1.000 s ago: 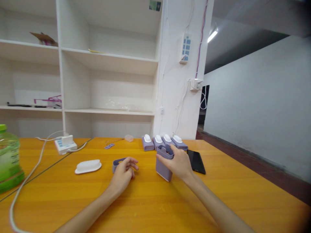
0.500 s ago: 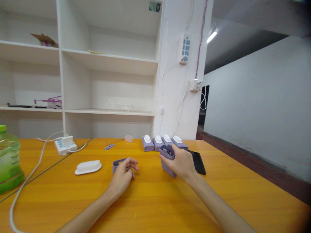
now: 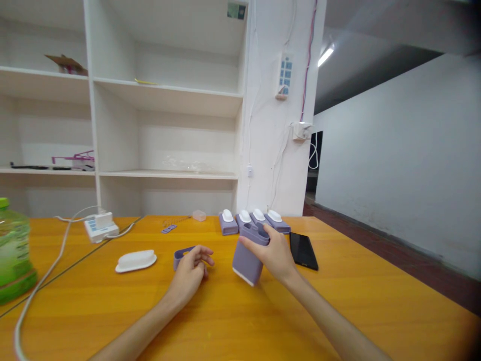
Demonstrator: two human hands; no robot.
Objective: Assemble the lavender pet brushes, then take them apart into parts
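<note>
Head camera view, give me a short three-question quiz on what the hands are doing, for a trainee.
1. True or false: the right hand holds the tall lilac plastic container tilted.
2. What does the left hand rest on? A) white oval plastic lid B) small lilac plastic ring piece C) black flat phone
3. How many lidded lilac containers stand in the row at the back of the orange wooden table?

Key: 1 true. 2 B. 3 four.

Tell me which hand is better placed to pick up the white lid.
Probably the left hand: it rests on a purple ring, nearer the white lid. The right hand holds the purple box.
</note>
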